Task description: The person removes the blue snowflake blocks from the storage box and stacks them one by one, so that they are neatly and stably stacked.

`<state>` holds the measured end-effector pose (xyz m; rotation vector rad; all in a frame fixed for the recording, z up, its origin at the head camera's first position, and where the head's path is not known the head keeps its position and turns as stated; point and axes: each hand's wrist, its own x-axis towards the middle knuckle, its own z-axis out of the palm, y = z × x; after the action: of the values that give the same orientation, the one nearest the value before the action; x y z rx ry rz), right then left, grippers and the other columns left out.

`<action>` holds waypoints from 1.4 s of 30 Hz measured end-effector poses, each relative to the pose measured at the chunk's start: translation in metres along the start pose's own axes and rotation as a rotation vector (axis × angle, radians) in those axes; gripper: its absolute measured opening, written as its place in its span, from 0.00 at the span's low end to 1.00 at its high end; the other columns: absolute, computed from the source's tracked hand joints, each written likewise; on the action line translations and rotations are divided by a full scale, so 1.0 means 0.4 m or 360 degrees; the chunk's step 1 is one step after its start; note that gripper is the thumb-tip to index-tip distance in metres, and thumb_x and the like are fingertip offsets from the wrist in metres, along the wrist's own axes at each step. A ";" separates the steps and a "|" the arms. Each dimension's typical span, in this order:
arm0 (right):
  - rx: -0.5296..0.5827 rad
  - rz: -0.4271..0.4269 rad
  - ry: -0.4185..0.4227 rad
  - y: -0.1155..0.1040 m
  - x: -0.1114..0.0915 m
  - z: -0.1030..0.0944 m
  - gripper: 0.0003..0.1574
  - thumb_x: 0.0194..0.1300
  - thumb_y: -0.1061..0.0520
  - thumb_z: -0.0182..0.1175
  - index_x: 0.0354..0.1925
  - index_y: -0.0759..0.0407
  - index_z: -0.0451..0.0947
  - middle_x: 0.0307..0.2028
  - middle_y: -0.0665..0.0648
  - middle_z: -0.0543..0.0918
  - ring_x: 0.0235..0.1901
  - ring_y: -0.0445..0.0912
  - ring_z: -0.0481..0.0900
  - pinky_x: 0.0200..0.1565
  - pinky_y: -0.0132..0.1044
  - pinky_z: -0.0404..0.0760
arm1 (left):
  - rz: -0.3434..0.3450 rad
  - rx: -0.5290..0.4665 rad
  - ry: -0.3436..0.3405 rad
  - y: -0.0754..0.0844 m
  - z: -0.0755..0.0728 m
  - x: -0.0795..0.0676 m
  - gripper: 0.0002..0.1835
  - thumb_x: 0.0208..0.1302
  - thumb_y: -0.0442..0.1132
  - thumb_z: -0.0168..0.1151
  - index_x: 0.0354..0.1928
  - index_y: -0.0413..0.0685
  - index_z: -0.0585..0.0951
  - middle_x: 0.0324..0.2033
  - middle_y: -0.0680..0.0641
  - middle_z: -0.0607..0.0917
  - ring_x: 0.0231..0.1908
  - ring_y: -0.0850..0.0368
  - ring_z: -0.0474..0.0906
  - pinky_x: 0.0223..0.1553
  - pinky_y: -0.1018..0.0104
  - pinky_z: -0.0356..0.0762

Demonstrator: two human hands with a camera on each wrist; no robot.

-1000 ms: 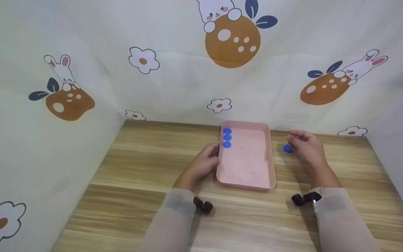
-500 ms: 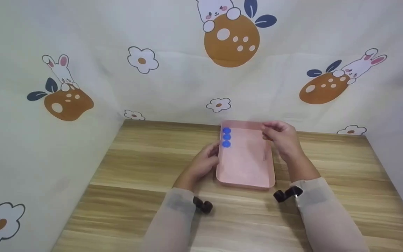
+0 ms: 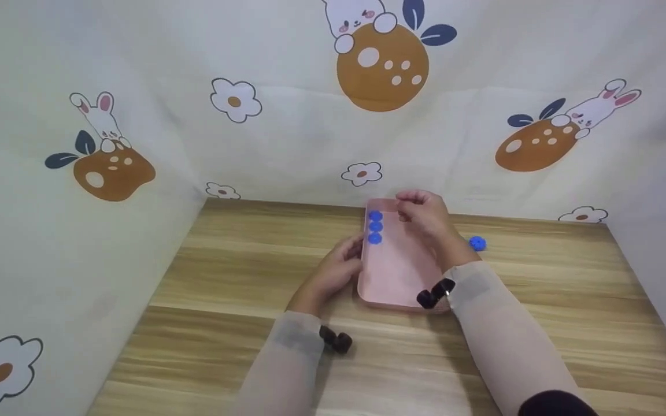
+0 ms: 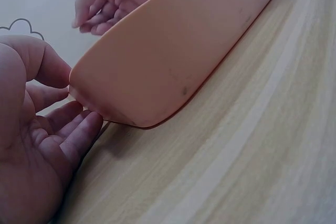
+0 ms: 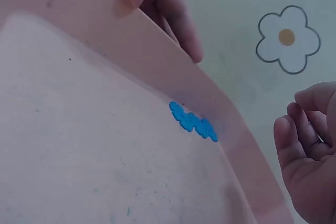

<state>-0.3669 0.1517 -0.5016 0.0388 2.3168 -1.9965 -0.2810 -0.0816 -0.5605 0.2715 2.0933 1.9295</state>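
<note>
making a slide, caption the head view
Left hand grips a pink tray holding three blue pieces, right hand over it.

The left arm (image 3: 284,364), pale-sleeved almost to the left wrist (image 3: 308,297), slants forward and to the right, and the left hand (image 3: 336,267) has its fingers (image 4: 50,66) bent inward as in a pinch; the right arm (image 3: 509,329), sleeved the same way, slants forward and to the left, the right wrist (image 3: 457,249) nearly in line with it, while the right hand (image 3: 430,218) hangs raised and farther forward than the left one (the two stand a little way apart), its own fingers (image 5: 285,129) curled inward, though whether anything lies between them cannot be seen
</note>
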 end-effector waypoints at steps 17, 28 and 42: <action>-0.0630 0.0013 -0.0001 0.078 0.034 0.041 0.12 0.68 0.45 0.71 0.49 0.41 0.89 0.47 0.47 0.91 0.47 0.46 0.85 0.46 0.34 0.87 | 0.0036 -0.0035 -0.0018 -0.004 0.002 -0.001 0.43 0.66 0.28 0.57 0.84 0.45 0.61 0.80 0.37 0.68 0.81 0.43 0.64 0.83 0.49 0.63; -0.0634 -0.0082 -0.0357 0.101 0.049 0.044 0.17 0.66 0.61 0.68 0.53 0.55 0.89 0.50 0.55 0.89 0.50 0.50 0.84 0.52 0.36 0.89 | 0.0066 -0.0016 -0.0025 0.002 0.003 -0.001 0.43 0.64 0.26 0.54 0.83 0.42 0.61 0.80 0.36 0.68 0.81 0.42 0.64 0.84 0.48 0.62; -0.0759 -0.0202 -0.0584 0.107 0.043 0.042 0.22 0.58 0.62 0.75 0.52 0.57 0.88 0.47 0.58 0.90 0.46 0.47 0.85 0.51 0.36 0.88 | 0.0088 -0.0044 -0.0069 -0.004 0.001 -0.001 0.44 0.63 0.27 0.53 0.83 0.40 0.59 0.82 0.35 0.64 0.83 0.41 0.61 0.84 0.48 0.60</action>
<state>-0.3802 0.1407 -0.5475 -0.4705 2.5088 -1.2976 -0.2806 -0.0816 -0.5621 0.3656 2.0507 1.9643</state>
